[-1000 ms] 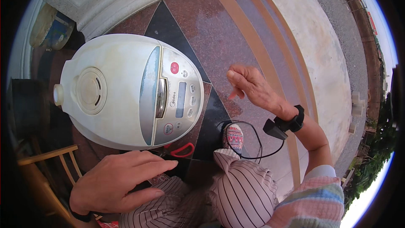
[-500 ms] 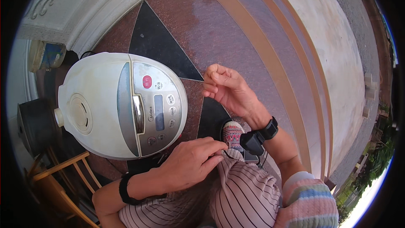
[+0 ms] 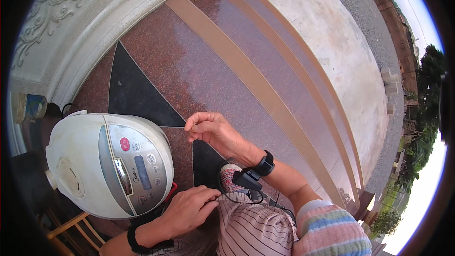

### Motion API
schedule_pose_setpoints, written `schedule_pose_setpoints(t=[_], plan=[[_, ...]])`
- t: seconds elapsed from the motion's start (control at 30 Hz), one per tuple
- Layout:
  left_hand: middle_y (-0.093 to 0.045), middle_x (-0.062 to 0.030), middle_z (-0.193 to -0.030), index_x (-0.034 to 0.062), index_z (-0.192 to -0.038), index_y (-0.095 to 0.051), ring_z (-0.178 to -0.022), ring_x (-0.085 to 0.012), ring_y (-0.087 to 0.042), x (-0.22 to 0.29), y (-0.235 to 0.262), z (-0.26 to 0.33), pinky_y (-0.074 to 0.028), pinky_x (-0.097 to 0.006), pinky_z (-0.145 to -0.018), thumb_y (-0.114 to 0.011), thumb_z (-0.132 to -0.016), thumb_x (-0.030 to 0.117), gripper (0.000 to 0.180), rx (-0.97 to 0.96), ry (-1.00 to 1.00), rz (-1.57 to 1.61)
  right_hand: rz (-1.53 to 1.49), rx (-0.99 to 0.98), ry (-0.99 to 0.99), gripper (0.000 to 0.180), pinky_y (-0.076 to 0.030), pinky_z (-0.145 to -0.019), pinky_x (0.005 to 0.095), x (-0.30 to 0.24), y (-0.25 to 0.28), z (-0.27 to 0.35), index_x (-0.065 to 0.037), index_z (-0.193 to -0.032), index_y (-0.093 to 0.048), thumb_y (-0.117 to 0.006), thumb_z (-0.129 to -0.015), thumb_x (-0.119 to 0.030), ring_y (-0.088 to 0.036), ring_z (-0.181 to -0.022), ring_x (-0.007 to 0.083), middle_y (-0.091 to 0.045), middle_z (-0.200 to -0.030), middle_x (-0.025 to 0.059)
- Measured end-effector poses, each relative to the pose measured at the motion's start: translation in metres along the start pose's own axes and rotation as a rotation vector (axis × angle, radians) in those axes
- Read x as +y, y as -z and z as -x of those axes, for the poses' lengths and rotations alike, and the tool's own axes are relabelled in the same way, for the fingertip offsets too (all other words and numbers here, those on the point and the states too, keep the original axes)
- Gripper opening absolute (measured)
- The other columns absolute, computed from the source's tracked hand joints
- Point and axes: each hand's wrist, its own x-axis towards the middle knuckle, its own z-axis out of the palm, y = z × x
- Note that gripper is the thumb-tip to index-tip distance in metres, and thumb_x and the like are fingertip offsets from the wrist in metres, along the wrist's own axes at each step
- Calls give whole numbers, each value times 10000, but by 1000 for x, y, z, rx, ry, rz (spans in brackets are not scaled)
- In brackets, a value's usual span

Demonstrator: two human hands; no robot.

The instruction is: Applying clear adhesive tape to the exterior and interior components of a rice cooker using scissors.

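Note:
My left hand (image 3: pixel 192 207) rests at the knee, where the thumb and fingertips close on striped cloth (image 3: pixel 256 227) covering my leg. Raised in front of it is my right hand (image 3: pixel 215 135), palm turned inward, with thumb and index finger pressed together. Anything in that pinch is too small to make out. To the left of both hands stands a white rice cooker (image 3: pixel 76 161), its lid down and its grey control panel (image 3: pixel 142 161) facing up. Neither hand touches the cooker. Black bands circle both wrists, and a black device sits by the right one.
A patterned shoe (image 3: pixel 232 178) shows beneath my right forearm. Something red (image 3: pixel 171 192) lies beside the cooker. A wooden chair or stool (image 3: pixel 78 230) is at lower left, and a bucket (image 3: pixel 31 107) stands behind the cooker. Tan-edged steps (image 3: pixel 251 71) lead down on the right.
The view has turned, so cooker and hands sit lower and farther left. My right index finger looks less curled. The left hand keeps its place at the knee.

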Motion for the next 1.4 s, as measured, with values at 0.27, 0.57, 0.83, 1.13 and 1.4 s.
schedule_pose_setpoints(t=[0.27,0.57,0.83,1.13,1.4], plan=[[-610,-155,-925,10,-1027,-595,-848,-346,-607,-1,-3,1,-490,-407,-732,-569,-862,163,227,4,-36,-10,513,-152,3,212,-485,-617,256,4,-8,10,3,-898,-596,-551,-920,-203,-574,-661,122,-601,-795,42],[-605,-155,-913,12,-1040,-592,-831,-351,-603,-1,1,8,-480,-420,-714,-573,-860,166,237,25,-15,-19,1565,-42,88,477,-410,-507,384,-51,6,27,42,-593,-518,-572,-917,-304,-453,-455,207,-429,-504,175],[-613,-140,-908,19,-1083,-596,-812,-284,-623,4,1,9,-495,-358,-703,-613,-839,149,277,30,-33,-89,1802,1348,776,921,-387,-1015,405,-348,148,40,-7,-1381,-294,-805,-619,-88,-404,-1208,420,-250,-1339,333],[-607,-148,-964,27,-1088,-590,-900,-329,-597,-6,-7,6,-479,-412,-758,-596,-852,186,284,8,12,-191,1432,374,-77,175,-520,-669,332,-94,84,50,20,-936,-651,-619,-849,-129,-651,-780,198,-674,-854,141],[-655,-159,-818,23,-1089,-611,-719,-295,-644,29,62,58,-500,-351,-636,-571,-861,150,264,-60,36,-115,1658,-470,66,278,-485,-699,367,56,22,75,-35,-1011,-559,-596,-736,-14,-556,-869,283,-519,-891,103]])
